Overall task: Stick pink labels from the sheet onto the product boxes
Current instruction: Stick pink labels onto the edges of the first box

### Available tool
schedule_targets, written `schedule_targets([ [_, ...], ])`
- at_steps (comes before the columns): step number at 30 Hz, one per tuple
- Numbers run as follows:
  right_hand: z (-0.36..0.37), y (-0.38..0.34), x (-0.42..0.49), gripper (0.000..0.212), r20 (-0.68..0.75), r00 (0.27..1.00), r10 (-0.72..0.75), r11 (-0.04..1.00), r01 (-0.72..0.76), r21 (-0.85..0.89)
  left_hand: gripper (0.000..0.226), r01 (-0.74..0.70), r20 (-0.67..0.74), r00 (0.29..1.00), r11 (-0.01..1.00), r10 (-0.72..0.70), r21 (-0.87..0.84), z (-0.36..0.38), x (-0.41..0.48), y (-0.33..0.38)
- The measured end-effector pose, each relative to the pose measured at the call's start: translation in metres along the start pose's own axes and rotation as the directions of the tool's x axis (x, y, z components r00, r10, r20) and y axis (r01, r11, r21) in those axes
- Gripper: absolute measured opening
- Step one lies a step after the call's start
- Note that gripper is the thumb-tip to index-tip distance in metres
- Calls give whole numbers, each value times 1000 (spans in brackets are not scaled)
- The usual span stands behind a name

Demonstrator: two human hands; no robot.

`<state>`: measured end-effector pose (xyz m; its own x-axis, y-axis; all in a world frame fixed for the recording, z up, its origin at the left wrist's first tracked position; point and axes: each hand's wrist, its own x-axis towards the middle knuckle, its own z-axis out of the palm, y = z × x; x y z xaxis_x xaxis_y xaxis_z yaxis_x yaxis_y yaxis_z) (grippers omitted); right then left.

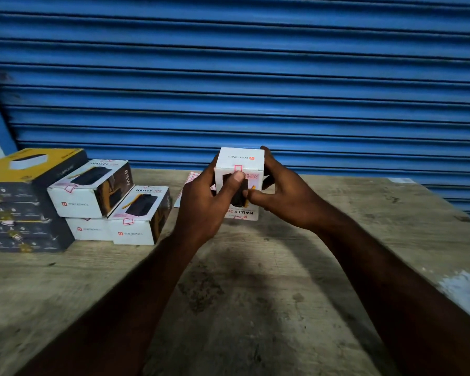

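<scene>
Much of the label sheet [192, 177] is hidden behind the left hand [206, 202] and the held box [240, 160]. Only a strip of pink-outlined cells shows, lying flat on the surface [255, 280] just left of centre. The box is white and turned so that its print reads upside down. Both thumbs cover its lower front, cutting off the word "HALLEY". Whether its bottom edge rests on the surface or hangs just above it cannot be told.

The left hand's grip wraps the box's left side, and its thumb presses on a pink label [238, 168] folded over the top front edge. The right hand [285, 194] holds the right side, with its fingers behind the box and its thumb across the front.

At the left of the frame lie more closed boxes, so their contents cannot be seen. A white 65W box [87, 191] sits on a lower white box [88, 229] that is mostly covered. A white 20K box [139, 213] touches them on the right. Pink labels show at the near corners of these two, though their print is too small to read. Further left, a yellow-topped box [25, 169] lies on a stack of dark boxes [17, 213] that the frame edge cuts off.

A blue shutter [228, 77] fills the upper frame.
</scene>
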<state>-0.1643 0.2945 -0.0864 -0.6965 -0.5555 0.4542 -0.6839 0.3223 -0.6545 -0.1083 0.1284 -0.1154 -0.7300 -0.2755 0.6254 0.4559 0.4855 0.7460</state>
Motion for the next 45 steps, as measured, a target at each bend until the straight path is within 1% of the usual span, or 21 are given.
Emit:
schedule_targets([
  [2, -3, 1, 0, 69, 12, 1000, 19, 1000, -19, 14, 39, -4, 17, 1000, 1000, 4, 4, 1, -1, 1],
  [4, -6, 0, -1, 60, 19, 999, 32, 999, -33, 38, 46, -8, 48, 999, 1000, 8, -4, 1, -1, 0],
  [6, -8, -3, -1, 49, 21, 999, 49, 997, -50, 63, 48, -11, 83, 997, 1000, 13, -21, 1, -1, -1],
  [7, -8, -5, -1, 43, 13, 998, 62, 995, -62, 78, 48, -9, 96, 995, 999, 13, -35, 0, -2, -1],
  [9, -6, -7, -1, 38, -22, 995, 96, 992, -93, 89, 46, -2, 108, 994, 998, 9, -62, 0, -2, 0],
  [12, -5, -10, 0, 36, -63, 988, 139, 986, -132, 99, 47, 6, 118, 993, 995, 5, -100, 0, -2, 2],
  [15, -7, -10, 1, 35, -76, 984, 160, 985, -155, 75, 47, 2, 129, 992, 995, 11, -96, 0, -2, 2],
  [19, -8, -8, 1, 45, -41, 988, 150, 988, -149, 30, 48, -7, 112, 994, 995, 18, -101, -1, -2, 3],
  [21, -8, -8, 0, 48, -32, 987, 158, 987, -157, 34, 47, -13, 102, 995, 995, 24, -102, -2, -1, 3],
  [24, -6, -9, 0, 43, -44, 977, 206, 972, -200, 123, 48, -46, 86, 995, 996, 53, -80, -2, 0, 4],
  [28, -5, -7, 3, 51, -86, 963, 254, 952, -232, 201, 49, -38, 85, 995, 998, 42, -50, -5, 1, 4],
  [30, -6, -6, 4, 48, -132, 946, 297, 919, -245, 310, 46, -45, 66, 997, 999, 47, -31, -6, 2, 4],
  [32, -6, -6, 4, 40, -157, 936, 316, 875, -224, 430, 42, -46, 31, 998, 998, 47, -30, -5, 3, 3],
  [34, -7, -9, 4, 33, -173, 927, 332, 837, -205, 508, 40, -16, -13, 1000, 1000, 15, -22, -3, 4, 1],
  [36, -8, -11, 5, 32, -197, 905, 378, 793, -206, 574, 37, 36, -60, 997, 999, -38, -34, -2, 5, -3],
  [37, -10, -12, 6, 34, -201, 891, 407, 764, -212, 610, 37, 79, -79, 993, 994, -85, -78, -2, 6, -4],
  [39, -11, -11, 7, 40, -171, 875, 454, 706, -236, 667, 47, 197, -85, 972, 959, -218, -202, -1, 7, -4],
  [41, -10, -10, 5, 44, -118, 870, 478, 688, -288, 666, 54, 288, -59, 943, 891, -328, -350, 2, 7, -1],
  [42, -8, -10, 4, 45, -95, 871, 481, 692, -311, 651, 50, 297, -55, 936, 862, -348, -410, 4, 7, 1],
  [43, -7, -9, 4, 45, -74, 874, 480, 697, -328, 637, 44, 290, -62, 934, 848, -352, -444, 5, 8, 3],
  [45, -5, -8, 3, 44, -40, 883, 467, 721, -355, 595, 31, 270, -89, 936, 857, -340, -438, 5, 8, 3],
])
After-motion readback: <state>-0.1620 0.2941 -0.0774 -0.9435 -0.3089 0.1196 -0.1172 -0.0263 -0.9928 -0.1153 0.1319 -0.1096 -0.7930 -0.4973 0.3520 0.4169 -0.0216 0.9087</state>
